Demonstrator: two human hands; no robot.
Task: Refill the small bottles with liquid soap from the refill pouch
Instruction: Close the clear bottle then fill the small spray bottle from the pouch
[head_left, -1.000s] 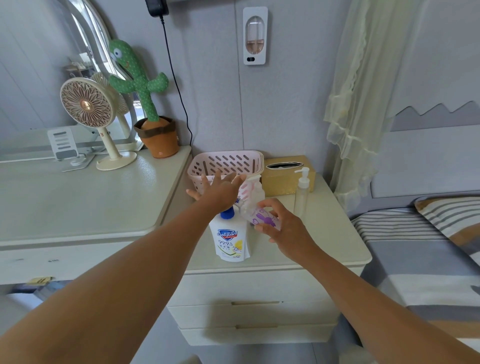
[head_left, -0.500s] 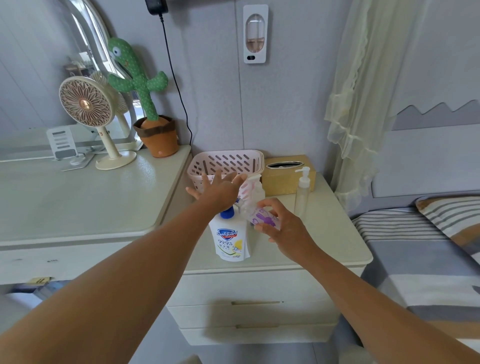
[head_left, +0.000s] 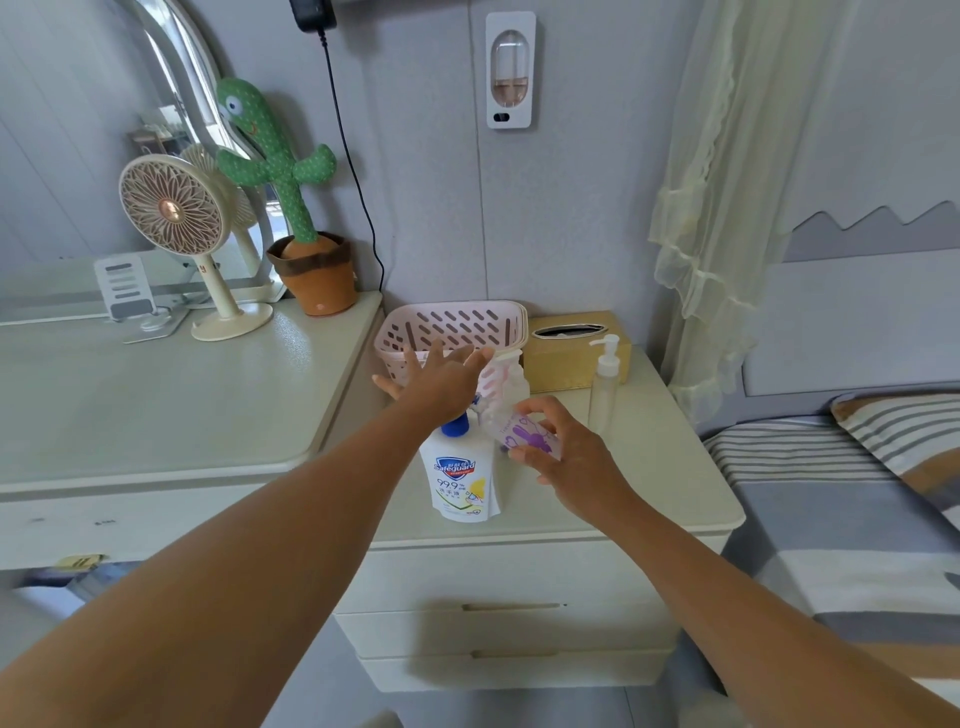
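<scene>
Bedside cabinet (head_left: 649, 467) keeps everything within reach. Refill pouch (head_left: 460, 483) stands upright near its front edge, blue cap (head_left: 456, 427) on, so no pouring yet. Left hand (head_left: 441, 382) hovers over the cap, fingers spread, gripping nothing. Right hand (head_left: 571, 457) grips the small bottle (head_left: 524, 434), tilted toward the pouch, probably staged for filling.

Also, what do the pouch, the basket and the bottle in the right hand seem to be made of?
The pouch looks like soft glossy plastic film, printed, with a blue cap. The basket: stiff matte pink plastic, moulded slots. The bottle: clear, likely plastic, purple print.
</scene>
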